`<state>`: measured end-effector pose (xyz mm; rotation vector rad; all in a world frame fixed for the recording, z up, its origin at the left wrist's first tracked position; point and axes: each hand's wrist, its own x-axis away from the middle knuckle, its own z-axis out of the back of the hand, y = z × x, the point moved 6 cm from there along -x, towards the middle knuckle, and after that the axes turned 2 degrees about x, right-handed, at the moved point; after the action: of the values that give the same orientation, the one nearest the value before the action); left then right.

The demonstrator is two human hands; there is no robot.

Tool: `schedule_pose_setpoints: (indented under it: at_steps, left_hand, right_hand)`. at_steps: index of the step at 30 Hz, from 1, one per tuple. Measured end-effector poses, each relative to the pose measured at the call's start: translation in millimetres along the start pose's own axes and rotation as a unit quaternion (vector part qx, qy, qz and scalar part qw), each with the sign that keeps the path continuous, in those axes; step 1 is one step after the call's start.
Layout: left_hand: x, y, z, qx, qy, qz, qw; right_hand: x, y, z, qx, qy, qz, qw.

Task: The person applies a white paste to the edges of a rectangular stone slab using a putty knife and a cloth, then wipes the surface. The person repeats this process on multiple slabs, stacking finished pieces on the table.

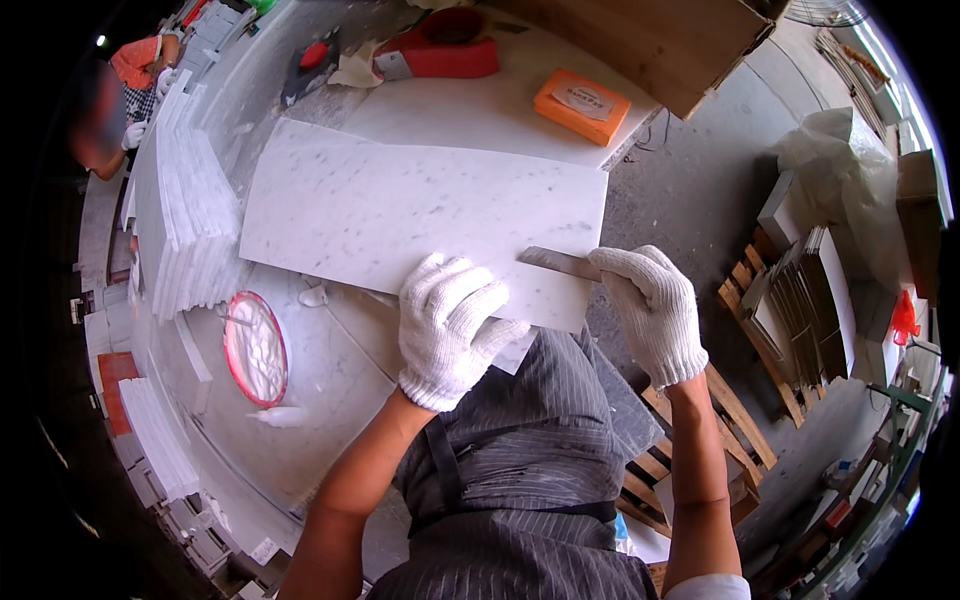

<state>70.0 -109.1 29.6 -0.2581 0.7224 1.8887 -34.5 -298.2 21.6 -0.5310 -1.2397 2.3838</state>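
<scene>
A white marble slab with grey flecks [400,200] lies across in front of me. My left hand [450,325], in a white knit glove, rests on its near edge with fingers slightly bent and thumb apart; nothing shows in it. My right hand [655,310], also gloved, grips a flat metal scraper blade [558,262] at the slab's right end. The blade lies low over the marble; whether it touches cannot be told. Below the near edge, between my hands, a pale corner of another piece [516,355] peeks out.
Left stand a stack of marble tiles [185,200] and a red-rimmed bowl of white paste [257,350]. Beyond the slab are an orange box [582,105], a red container [450,58] and a cardboard box [660,40]. Pallets [765,325] stand right. Another person [138,65] works far left.
</scene>
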Motion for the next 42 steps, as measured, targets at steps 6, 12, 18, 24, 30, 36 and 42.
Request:
schedule_pose_setpoints:
  at_steps: [6,12,18,24,30,36,42]
  left_hand:
    - [-1.1,1.4,-0.3,-0.002,-0.005,0.001,1.000]
    - [0.9,2.0,-1.3,-0.002,-0.003,0.005,1.000]
    - [-2.5,3.7,-1.3,-0.008,-0.013,0.001,1.000]
    - [-1.1,3.1,-1.2,-0.008,-0.008,0.011,1.000]
    - [-1.0,3.8,-1.3,-0.008,-0.006,0.012,1.000]
    - [-1.1,3.1,-2.8,-0.008,-0.006,0.008,1.000]
    - [-0.1,2.8,-1.7,-0.014,-0.005,0.001,1.000]
  right_hand:
    - [21.7,9.3,1.9,-0.119,-0.107,-0.010,0.987]
    - [58.5,94.3,-19.7,-0.554,0.086,-0.211,0.801]
    - [6.2,71.2,-81.1,-0.668,0.088,-0.187,0.715]
    - [22.9,67.7,-88.7,-0.651,-0.003,-0.162,0.742]
    - [44.8,66.8,-93.9,-0.647,0.018,-0.189,0.738]
    - [23.0,61.6,-86.7,-0.659,0.026,-0.172,0.732]
    - [72.0,49.9,-82.6,-0.603,0.025,-0.258,0.755]
